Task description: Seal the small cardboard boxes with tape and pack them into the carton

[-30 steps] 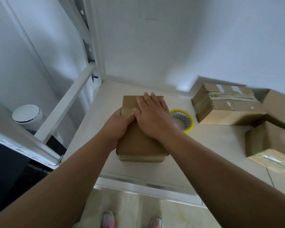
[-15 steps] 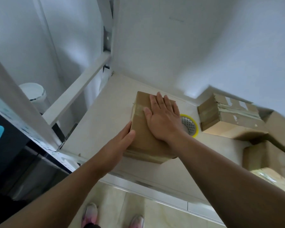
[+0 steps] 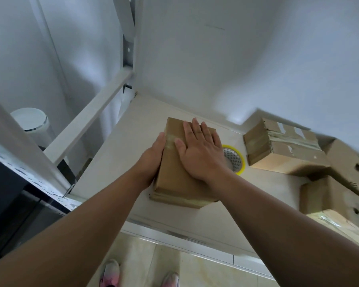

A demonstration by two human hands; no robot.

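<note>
Right hand [image 3: 201, 154], fingers straight, flat atop small cardboard box [image 3: 174, 179]; left hand [image 3: 151, 162] flat against its side; tape roll [image 3: 244, 163] half-hidden.

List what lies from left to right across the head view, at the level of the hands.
white lidded bin → left hand → right hand → yellow tape roll → taped cardboard box

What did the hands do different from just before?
The left hand slid off the top of the small box and now presses its left side. The right hand stayed flat on top; the box and tape roll did not move.
</note>
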